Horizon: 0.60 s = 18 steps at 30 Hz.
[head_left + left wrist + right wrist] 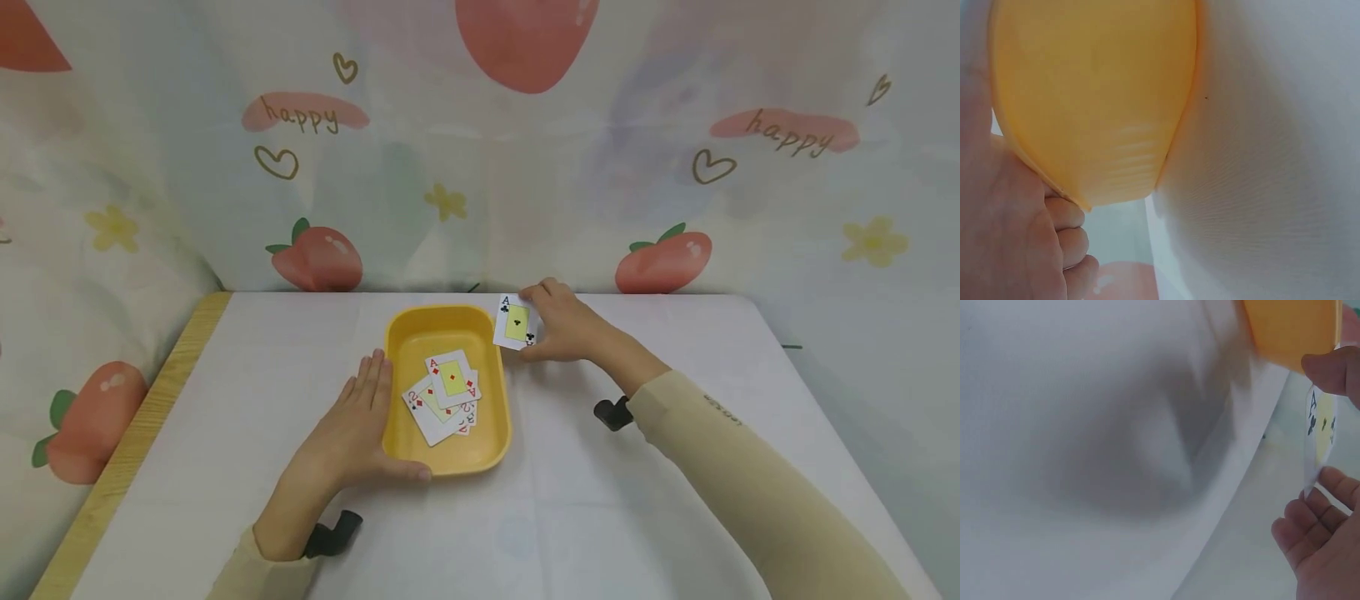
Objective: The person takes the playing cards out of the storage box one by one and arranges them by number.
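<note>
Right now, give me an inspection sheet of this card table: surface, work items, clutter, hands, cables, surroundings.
Surface: white table, wooden edge at left.
Work items: yellow tray holding face-up cards; ace of clubs held just right of the tray.
Clutter: nothing seen.
Hands: left hand rests against the tray's left side; right hand pinches the ace of clubs.
Cables: nothing seen.
Surroundings: strawberry-print curtain behind.

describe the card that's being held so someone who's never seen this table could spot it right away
On the white table sits a yellow tray. Just past its far right corner, the right hand pinches the ace of clubs. It is the only black-suited card outside the tray.
</note>
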{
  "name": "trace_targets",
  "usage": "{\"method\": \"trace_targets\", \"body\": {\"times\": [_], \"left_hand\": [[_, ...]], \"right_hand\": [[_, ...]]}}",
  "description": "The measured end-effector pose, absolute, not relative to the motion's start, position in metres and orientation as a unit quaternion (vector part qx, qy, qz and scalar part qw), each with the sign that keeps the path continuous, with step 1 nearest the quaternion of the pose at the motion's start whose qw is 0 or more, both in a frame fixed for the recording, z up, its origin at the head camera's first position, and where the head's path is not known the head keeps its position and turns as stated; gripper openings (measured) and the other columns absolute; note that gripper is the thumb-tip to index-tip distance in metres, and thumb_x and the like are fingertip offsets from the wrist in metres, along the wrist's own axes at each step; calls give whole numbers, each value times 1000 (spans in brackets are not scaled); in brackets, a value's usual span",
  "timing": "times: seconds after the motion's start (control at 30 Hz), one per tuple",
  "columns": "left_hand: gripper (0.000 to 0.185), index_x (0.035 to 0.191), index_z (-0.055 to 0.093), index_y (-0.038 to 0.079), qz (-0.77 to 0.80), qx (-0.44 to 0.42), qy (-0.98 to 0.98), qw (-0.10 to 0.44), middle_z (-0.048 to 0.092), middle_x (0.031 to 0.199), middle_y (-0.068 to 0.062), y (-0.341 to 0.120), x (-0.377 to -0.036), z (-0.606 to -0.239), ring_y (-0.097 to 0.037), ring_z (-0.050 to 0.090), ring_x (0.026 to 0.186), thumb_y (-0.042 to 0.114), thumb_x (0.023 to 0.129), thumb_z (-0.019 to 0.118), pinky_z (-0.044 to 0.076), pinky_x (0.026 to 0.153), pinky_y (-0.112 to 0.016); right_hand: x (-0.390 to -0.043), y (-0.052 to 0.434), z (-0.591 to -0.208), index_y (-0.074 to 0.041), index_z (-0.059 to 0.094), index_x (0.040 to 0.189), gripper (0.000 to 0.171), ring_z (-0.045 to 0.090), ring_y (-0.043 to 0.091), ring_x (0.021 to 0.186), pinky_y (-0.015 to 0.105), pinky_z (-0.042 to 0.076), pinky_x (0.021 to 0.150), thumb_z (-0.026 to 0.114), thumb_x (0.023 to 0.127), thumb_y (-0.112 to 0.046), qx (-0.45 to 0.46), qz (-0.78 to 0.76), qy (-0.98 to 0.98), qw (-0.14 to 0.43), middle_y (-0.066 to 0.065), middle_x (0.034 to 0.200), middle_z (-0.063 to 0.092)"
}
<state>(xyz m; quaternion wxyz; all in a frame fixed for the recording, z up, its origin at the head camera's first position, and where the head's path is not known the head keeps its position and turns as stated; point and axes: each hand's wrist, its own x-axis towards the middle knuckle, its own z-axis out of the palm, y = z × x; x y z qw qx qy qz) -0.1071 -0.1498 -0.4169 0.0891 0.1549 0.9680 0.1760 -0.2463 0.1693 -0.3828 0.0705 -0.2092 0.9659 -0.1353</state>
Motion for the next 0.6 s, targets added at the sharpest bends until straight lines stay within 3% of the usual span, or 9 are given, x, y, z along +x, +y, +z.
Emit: {"method": "trace_targets", "body": {"times": [0.6], "left_hand": [[152,159,3,-1,177,182,964,80,-5,167,-15,-152,-108,-418,-32,-2,155,83,55,76,13,124,-51]], "right_hand": [[-271,196,-393,-6,40,146,88,42,31,121,48,44,107,84,74,-30,-190,-100,966,143,16,140,41]]}}
